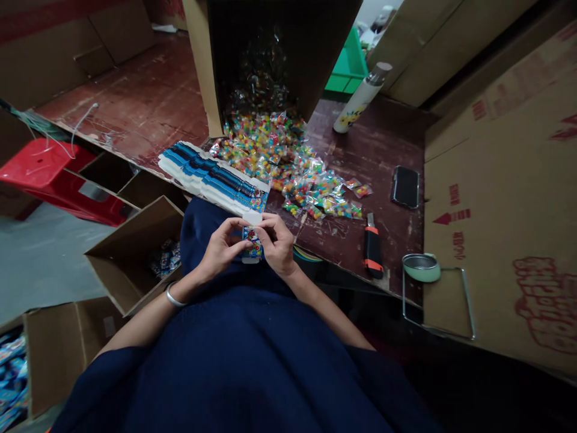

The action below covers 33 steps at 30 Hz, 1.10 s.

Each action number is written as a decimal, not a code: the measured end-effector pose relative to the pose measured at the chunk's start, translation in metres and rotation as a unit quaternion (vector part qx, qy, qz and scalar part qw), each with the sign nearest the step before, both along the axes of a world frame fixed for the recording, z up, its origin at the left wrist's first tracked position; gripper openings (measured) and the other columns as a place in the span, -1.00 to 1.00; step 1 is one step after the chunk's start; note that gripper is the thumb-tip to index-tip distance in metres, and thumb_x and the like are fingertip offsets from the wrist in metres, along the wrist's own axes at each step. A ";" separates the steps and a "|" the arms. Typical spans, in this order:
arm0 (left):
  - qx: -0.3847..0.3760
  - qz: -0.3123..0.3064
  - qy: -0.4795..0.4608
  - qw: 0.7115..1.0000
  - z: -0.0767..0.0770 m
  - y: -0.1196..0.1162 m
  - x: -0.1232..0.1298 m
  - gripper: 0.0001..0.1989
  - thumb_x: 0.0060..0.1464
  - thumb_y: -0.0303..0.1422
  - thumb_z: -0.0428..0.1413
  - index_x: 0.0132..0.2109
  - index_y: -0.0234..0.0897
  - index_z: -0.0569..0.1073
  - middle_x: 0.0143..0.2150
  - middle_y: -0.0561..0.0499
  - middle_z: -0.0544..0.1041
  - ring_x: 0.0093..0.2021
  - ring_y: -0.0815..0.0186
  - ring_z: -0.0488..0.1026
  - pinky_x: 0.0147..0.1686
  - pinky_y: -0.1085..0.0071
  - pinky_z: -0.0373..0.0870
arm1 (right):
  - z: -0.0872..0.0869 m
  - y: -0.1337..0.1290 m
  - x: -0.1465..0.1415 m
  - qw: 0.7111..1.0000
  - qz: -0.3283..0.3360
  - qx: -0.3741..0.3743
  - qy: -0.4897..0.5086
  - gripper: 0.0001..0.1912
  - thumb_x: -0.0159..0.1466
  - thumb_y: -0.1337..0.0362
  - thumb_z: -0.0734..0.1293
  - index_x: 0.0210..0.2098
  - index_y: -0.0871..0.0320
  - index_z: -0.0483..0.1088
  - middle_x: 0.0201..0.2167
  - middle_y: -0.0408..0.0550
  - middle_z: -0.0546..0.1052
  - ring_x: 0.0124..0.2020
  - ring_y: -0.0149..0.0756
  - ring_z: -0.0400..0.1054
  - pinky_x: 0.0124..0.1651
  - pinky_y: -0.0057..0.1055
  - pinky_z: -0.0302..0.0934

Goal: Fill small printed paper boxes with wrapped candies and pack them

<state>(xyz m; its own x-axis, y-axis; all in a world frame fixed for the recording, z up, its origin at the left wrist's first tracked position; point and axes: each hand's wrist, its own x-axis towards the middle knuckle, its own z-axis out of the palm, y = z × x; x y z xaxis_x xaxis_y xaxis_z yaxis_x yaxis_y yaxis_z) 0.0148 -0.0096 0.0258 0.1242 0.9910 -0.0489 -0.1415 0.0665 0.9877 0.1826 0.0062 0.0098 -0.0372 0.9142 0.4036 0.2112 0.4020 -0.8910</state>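
Observation:
Between my two hands, over my lap, is a small blue printed candy box [252, 237] with white flaps at its upper end. My left hand [224, 245] grips its left side with thumb and fingers. On the other side my right hand [276, 243] pinches the box near its top flap. Just beyond, a long row of flat blue-and-white candy boxes [211, 174] lies fanned along the table edge. Clear packets of colourful candy [279, 156] spill out of a large tipped cardboard carton [201, 66] onto the table.
On the dark red table [383, 150] are a white flask [360, 99], a phone [405, 186] and an orange-black utility knife [372, 249]. A green bowl [422, 268] sits in a wire holder at right. Cartons [135, 264] and a red stool [49, 165] stand at left.

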 end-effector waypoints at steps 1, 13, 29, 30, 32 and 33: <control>-0.002 0.009 -0.006 1.000 0.000 0.000 0.001 -0.51 -0.06 -0.24 0.44 -0.07 -0.21 0.39 -0.14 0.04 0.51 -0.26 0.33 0.55 -0.21 0.40 0.59 | 0.001 0.001 -0.001 1.000 0.003 -0.011 0.027 -0.82 0.41 0.08 0.34 -0.16 0.06 0.41 -0.05 0.04 0.58 -0.05 -0.18 0.53 -0.01 -0.23 0.45; -0.011 -0.023 0.014 1.000 0.006 0.000 -0.008 -0.45 -0.01 -0.35 0.39 0.09 -0.16 0.36 -0.11 0.04 0.52 -0.23 0.31 0.62 -0.14 0.36 0.57 | 0.031 0.016 0.010 0.978 0.090 -0.174 0.072 -0.58 0.16 -0.11 0.54 -0.35 0.11 0.47 -0.40 -0.14 0.57 -0.38 -0.31 0.45 -0.28 -0.35 0.39; -0.050 -0.037 -0.007 0.998 0.004 -0.004 -0.003 -0.55 -0.05 -0.23 0.43 -0.08 -0.23 0.44 -0.17 0.03 0.52 -0.30 0.34 0.53 -0.26 0.41 0.54 | 0.025 0.012 0.024 0.985 0.161 -0.023 -0.060 -0.68 0.41 -0.05 0.33 -0.19 0.07 0.51 -0.09 0.02 0.60 -0.07 -0.20 0.53 -0.17 -0.33 0.47; -0.059 -0.051 -0.008 0.997 0.003 -0.003 -0.003 -0.55 -0.07 -0.22 0.43 -0.11 -0.23 0.41 -0.19 0.04 0.50 -0.30 0.35 0.52 -0.26 0.41 0.53 | 0.023 0.015 0.031 0.988 0.133 -0.026 -0.076 -0.68 0.41 -0.04 0.33 -0.16 0.07 0.50 -0.08 0.02 0.59 -0.08 -0.20 0.53 -0.18 -0.32 0.48; -0.068 -0.102 0.017 0.992 0.002 0.000 -0.009 -0.53 -0.10 -0.23 0.44 -0.19 -0.23 0.34 -0.23 0.08 0.47 -0.30 0.35 0.49 -0.26 0.42 0.50 | 0.019 0.025 0.053 0.990 0.012 -0.034 -0.136 -0.73 0.40 0.02 0.35 -0.13 0.09 0.49 -0.11 0.04 0.59 -0.12 -0.17 0.52 -0.15 -0.27 0.47; -0.068 -0.134 0.048 0.988 0.002 0.003 -0.014 -0.53 -0.10 -0.24 0.43 -0.19 -0.22 0.32 -0.26 0.09 0.46 -0.31 0.36 0.47 -0.27 0.44 0.47 | 0.016 0.030 0.067 0.981 -0.072 -0.038 -0.178 -0.76 0.39 0.07 0.36 -0.14 0.11 0.49 -0.15 0.04 0.58 -0.14 -0.14 0.51 -0.11 -0.23 0.46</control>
